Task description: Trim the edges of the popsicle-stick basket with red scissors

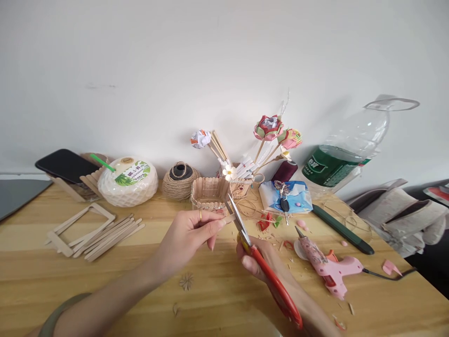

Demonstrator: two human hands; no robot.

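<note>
Between thumb and fingers, my left hand [196, 231] pinches a short wooden craft stick [230, 218], its end at the blades of a pair of scissors. My right hand [257, 262] is closed on these red-handled scissors [264, 267], whose blades point up and away, slightly parted. Behind both hands stands a small basket [210, 192] made of craft sticks. On the table below my hands lies a small flower-like cluster of wood pieces [186, 281], with a small shaving near it.
Left are loose craft sticks [112, 236], a stick frame [63, 238], a white coconut-shaped container [128, 185] and a phone [66, 164]. Twine [180, 182] and paper flowers [269, 127] stand behind. Right are a pink glue gun [329, 267], a green cutter [342, 229] and a large bottle [343, 145].
</note>
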